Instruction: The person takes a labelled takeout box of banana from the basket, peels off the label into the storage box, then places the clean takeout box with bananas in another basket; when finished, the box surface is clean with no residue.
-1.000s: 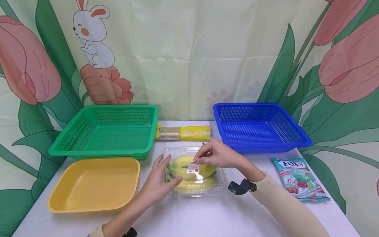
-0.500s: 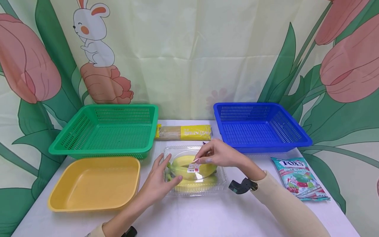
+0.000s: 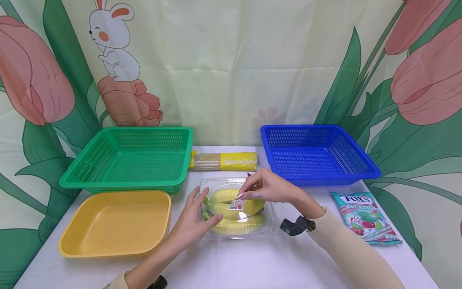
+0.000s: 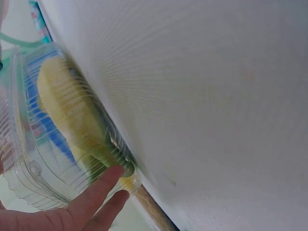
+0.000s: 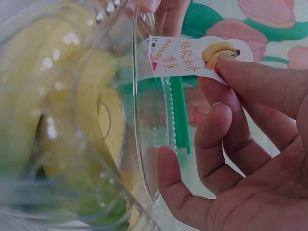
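Observation:
A clear plastic box [image 3: 267, 224] with yellow-green bananas [image 3: 220, 198] inside stands on the white table in the middle. My left hand [image 3: 202, 208] rests against its left side with straight fingers, the thumb on the front corner. In the left wrist view those fingers [image 4: 96, 195] touch the ribbed wall of the box [image 4: 33, 159]. My right hand [image 3: 245, 194] hovers over the lid and pinches the white label [image 3: 235, 205] stuck on it. The right wrist view shows the label [image 5: 187, 57], with a banana picture, pinched between thumb and forefinger.
A green basket [image 3: 130, 160] stands at the back left and a blue basket [image 3: 317, 154] at the back right. Between them lies a yellow noodle pack [image 3: 223, 161]. A yellow tray [image 3: 115, 222] sits front left, and a Fox's candy bag [image 3: 362, 216] lies at the right.

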The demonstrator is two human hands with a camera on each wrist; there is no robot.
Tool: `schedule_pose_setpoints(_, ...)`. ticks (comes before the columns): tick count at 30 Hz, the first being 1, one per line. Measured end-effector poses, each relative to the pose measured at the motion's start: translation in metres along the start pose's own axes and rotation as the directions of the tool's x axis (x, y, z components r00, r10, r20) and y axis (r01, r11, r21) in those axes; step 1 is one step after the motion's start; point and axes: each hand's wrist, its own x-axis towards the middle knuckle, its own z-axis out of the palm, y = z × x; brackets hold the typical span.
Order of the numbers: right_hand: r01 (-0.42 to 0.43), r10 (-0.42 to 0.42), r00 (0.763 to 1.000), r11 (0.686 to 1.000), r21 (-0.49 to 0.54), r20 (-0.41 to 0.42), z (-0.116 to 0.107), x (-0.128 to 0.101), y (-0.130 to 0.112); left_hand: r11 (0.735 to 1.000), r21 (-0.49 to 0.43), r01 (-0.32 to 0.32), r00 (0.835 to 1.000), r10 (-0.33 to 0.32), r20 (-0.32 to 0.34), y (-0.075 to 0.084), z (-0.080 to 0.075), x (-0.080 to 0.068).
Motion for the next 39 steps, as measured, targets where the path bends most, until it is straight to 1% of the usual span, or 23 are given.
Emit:
schedule_pose_setpoints(8, -0.014, 0.014, 1.0, 1.0, 0.017, 0.007, -0.001, 0.0, 0.002, 1.0, 0.001, -0.011, 1.0, 0.011, -0.002, 0.0, -0.001, -0.001)
schedule_pose_setpoints(14, -0.017, 0.017, 1.0, 0.999, 0.031, -0.001, -0.002, -0.001, 0.005, 1.0, -0.002, 0.005, 1.0, -0.005, 0.004, 0.0, 0.0, 0.0)
schedule_pose_setpoints(20, -0.019, 0.019, 1.0, 0.999, 0.044, 0.0, -0.003, 0.0, 0.007, 1.0, -0.004, 0.0, 1.0, 0.0, 0.002, 0.001, -0.001, -0.001)
schedule_pose_setpoints(30, -0.018, 0.017, 1.0, 0.995, 0.094, 0.005, -0.005, 0.001, 0.015, 1.0, -0.009, -0.009, 1.0, 0.009, 0.003, 0.001, -0.003, -0.003)
schedule_pose_setpoints(36, -0.052, 0.063, 0.997, 0.981, 0.187, -0.051, -0.011, -0.002, 0.014, 1.0, -0.005, -0.021, 1.0, 0.021, -0.001, 0.0, -0.002, -0.003)
schedule_pose_setpoints(39, -0.05, 0.063, 0.997, 0.974, 0.222, -0.052, -0.012, -0.001, 0.014, 1.0, -0.001, -0.023, 1.0, 0.023, -0.002, 0.0, -0.002, -0.003)
